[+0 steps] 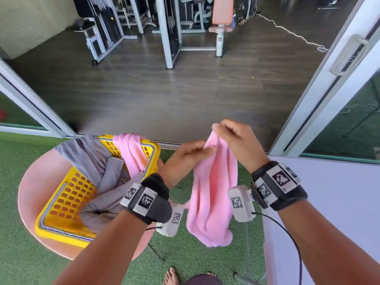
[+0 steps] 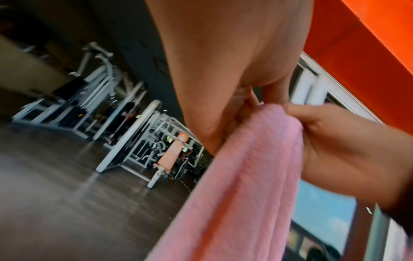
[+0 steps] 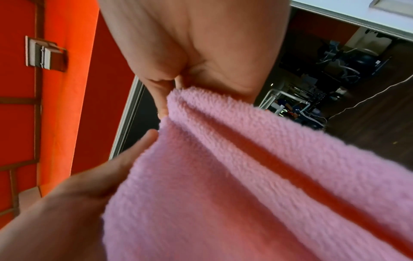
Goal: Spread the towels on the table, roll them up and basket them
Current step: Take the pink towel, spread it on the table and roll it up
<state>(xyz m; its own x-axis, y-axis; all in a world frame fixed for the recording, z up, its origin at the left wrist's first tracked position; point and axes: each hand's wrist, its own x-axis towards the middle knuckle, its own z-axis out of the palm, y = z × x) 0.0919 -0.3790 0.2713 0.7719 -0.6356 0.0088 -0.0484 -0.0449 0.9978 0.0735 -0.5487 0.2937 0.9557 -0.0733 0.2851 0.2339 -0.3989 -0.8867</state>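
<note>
Wrist views blurry, fingertips hidden by cloth. Right hand [image 1: 238, 140] pinches top of hanging pink towel [image 1: 213, 194], left hand [image 1: 185, 159] grips it at 9 o'clock. Yellow basket [image 1: 67, 194] holds grey towel [image 1: 102, 177] & 2nd pink one [image 1: 129, 153]

Ahead of me at twelve o'clock a dark wood-plank floor [image 1: 156, 93] runs back to white-framed gym machines [image 1: 168, 31] and a bench with salmon-orange pads [image 1: 222, 15]. A white cable [image 1: 292, 32] snakes over the floor toward one o'clock. White sliding door frames [image 1: 320, 95] stand open at two and ten o'clock, the right one carrying a pull handle [image 1: 347, 55]. Green artificial turf [image 1: 20, 233] lies under my bare foot [image 1: 170, 276]. An orange wall [image 3: 67, 70] with a switch plate [image 3: 42, 53] shows from my right wrist.
</note>
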